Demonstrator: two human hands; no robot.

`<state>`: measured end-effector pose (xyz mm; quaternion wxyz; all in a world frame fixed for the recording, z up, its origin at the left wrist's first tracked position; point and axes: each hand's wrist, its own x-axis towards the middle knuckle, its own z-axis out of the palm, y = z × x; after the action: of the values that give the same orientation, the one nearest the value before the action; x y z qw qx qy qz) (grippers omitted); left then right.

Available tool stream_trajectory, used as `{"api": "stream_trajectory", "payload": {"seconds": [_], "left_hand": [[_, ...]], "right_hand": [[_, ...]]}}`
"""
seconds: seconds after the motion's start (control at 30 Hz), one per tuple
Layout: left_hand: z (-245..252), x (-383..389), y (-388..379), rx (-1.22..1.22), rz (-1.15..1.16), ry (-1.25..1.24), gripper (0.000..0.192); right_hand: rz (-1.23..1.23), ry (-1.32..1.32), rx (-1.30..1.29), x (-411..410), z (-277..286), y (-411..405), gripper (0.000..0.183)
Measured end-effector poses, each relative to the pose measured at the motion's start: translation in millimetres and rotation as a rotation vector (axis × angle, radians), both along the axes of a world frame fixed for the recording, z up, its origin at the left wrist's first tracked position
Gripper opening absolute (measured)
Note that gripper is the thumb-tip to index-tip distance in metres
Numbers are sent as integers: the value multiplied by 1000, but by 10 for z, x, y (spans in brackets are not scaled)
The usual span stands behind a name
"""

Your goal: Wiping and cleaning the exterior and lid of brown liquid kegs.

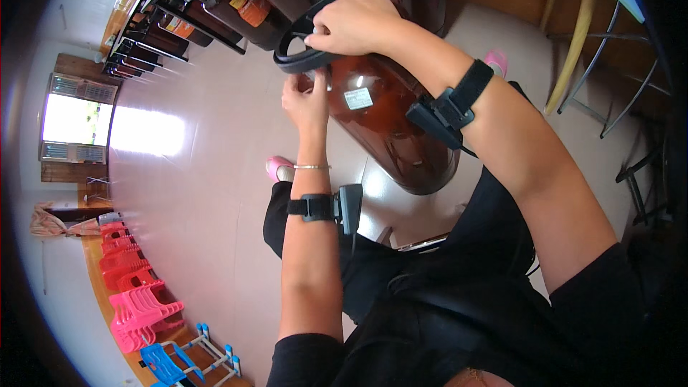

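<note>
A large, glossy reddish-brown, bottle-shaped vessel [398,134] lies tilted before me, its rounded base towards my lap and a small white label on its side. At its upper end is a black ring [294,64] with inner bars. My right hand [355,21] curls over this ring from above, fingers bent at its inner edge. Just below the ring, my left hand [305,97] has thumb and fingers around a dark reddish part at the vessel's narrow end; the ring partly hides the fingertips. Both forearms wear black straps with small devices.
Similar brown vessels [220,5] line black metal frames at upper left. Stacked red and pink plastic chairs [145,306] and a blue folding seat [161,363] stand along the left wall. At upper right are a stool's metal legs [607,59] and a curved yellowish pole [578,48].
</note>
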<state>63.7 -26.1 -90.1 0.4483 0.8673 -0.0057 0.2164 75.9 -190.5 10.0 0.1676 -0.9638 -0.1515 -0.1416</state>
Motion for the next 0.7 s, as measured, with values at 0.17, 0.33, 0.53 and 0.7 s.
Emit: {"api": "stream_trajectory", "payload": {"seconds": [0.17, 0.33, 0.53, 0.7], "left_hand": [[-3, -199, -79, -71, -47, 17, 45], [-8, -368, -236, -49, -62, -65, 41], [31, -515, -416, -197, -196, -73, 42], [-69, -563, -526, -287, -268, 13, 43]], "right_hand": [[-10, 8, 66, -78, 10, -184, 35], [34, -19, 127, -175, -2, -359, 33], [36, -87, 147, -333, -65, -590, 28], [98, -92, 72, -431, -62, -868, 27]]}}
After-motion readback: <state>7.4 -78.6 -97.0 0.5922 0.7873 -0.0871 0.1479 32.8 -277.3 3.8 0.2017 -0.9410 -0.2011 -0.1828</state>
